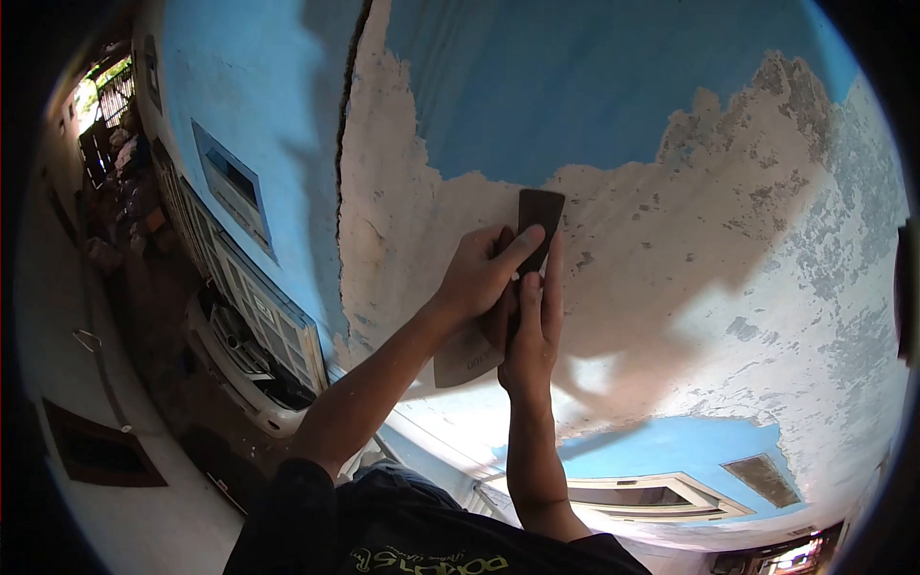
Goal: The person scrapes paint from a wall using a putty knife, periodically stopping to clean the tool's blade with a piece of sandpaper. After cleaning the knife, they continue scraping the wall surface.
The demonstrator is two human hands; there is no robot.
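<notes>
My left hand (476,270) is closed around a wide scraper whose pale blade (468,356), marked with lettering, points down and left. Its thumb presses on the dark, flared blade of a narrower scraper (540,213), which points up. Lower down, my right hand (533,331) grips the narrower scraper, thumb and fingers pointing upward; its handle is mostly hidden. Both hands are close together in front of the wall. Behind them, blue paint (537,86) ends in a ragged edge above bare whitish plaster (632,259).
A dark crack (344,144) runs along the wall's corner to the left. Beyond it are a blue wall with a small window (232,187), a parked car (244,355) and a cluttered passage. A framed window (642,495) shows at lower right.
</notes>
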